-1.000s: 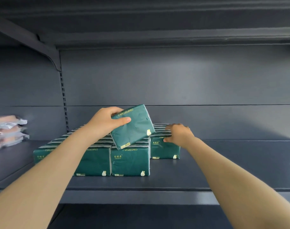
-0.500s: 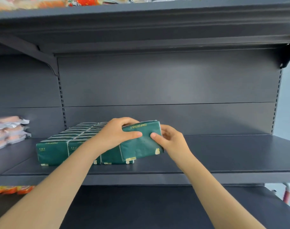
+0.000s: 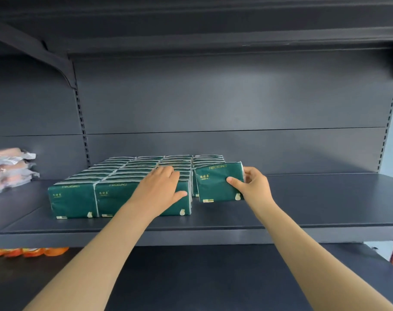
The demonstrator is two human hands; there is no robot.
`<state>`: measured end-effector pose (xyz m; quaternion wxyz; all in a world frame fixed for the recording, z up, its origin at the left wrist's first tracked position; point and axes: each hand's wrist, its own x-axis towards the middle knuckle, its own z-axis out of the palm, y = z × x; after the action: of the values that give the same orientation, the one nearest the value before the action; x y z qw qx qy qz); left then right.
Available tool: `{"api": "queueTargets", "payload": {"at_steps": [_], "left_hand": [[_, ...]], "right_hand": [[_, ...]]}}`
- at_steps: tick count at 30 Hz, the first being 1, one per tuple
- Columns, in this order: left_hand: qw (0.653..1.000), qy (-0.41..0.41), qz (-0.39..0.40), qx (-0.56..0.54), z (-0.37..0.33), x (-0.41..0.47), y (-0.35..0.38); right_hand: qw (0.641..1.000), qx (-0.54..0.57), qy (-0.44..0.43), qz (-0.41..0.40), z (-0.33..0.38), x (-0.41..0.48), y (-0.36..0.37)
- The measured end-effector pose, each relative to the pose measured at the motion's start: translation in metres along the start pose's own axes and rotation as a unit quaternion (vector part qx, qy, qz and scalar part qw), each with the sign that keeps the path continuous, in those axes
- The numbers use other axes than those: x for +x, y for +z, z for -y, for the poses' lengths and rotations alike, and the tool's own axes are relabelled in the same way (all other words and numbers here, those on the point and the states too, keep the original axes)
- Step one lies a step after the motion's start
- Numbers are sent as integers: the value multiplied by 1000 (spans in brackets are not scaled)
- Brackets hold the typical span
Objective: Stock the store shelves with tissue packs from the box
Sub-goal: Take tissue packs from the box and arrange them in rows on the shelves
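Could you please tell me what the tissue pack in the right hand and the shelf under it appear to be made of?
Tissue pack: probably thin plastic film, dark green and slightly glossy, with soft highlights and pale sealed edges.
Shelf: likely painted sheet metal, matt dark grey. It is flat and thin-edged, with a slotted upright behind it.

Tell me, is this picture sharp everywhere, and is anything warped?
Head view: the pack in the right hand is sharp, its print readable; the pink packs at the left edge are smeared; the wide lens leans the uprights inward; the picture's top is shadowed.
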<state>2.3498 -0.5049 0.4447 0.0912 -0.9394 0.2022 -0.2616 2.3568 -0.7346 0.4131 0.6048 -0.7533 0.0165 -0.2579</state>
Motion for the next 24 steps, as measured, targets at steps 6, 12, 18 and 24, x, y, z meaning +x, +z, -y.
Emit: {"api": "queueTargets", "payload": {"at_steps": [6, 12, 18, 24], "left_hand": [[1000, -4, 1, -1, 7, 12, 36], [999, 12, -20, -32, 11, 15, 51], [998, 15, -33, -47, 11, 14, 56], [999, 28, 20, -12, 13, 16, 41]], "right_hand": [[994, -108, 6, -5, -25, 26, 31], [967, -251, -28, 18, -37, 38, 45], [955, -294, 8, 28, -38, 43, 48], [929, -367, 6, 52, -24, 37, 32]]}}
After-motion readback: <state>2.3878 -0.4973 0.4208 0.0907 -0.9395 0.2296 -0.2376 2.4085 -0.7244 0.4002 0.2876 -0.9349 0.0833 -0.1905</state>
